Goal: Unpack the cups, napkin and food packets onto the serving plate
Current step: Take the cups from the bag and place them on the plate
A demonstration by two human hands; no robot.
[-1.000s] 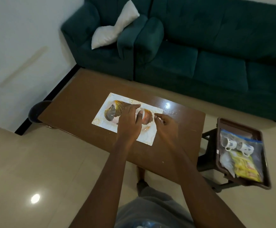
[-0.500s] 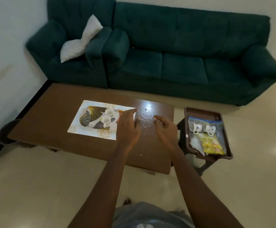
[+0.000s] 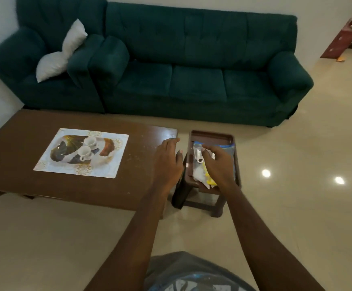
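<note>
Dark brown wooden coffee table [image 3: 24, 143], long, low. On it, toward the middle, a rectangular serving plate [image 3: 51, 164] printed white with gold and dark leaf pattern. Two small white handled cups [image 3: 88, 148] stand upright on the plate, one just behind the other, near its centre.

Off the table's right end, a small dark brown stool-like side table carrying a brown rectangular tray [image 3: 210, 136]. In the tray, a clear zip bag with blue seal [image 3: 227, 149]; white cup, white napkin and yellow packet visible inside.

Left hand [image 3: 167, 162] over table's right edge, fingers loosely extended, empty. Right hand [image 3: 219, 162] over the bag, fingers curled; contact unclear.

Dark green sofa [image 3: 192, 70] behind, white cushion [image 3: 59, 55] on its left section.
</note>
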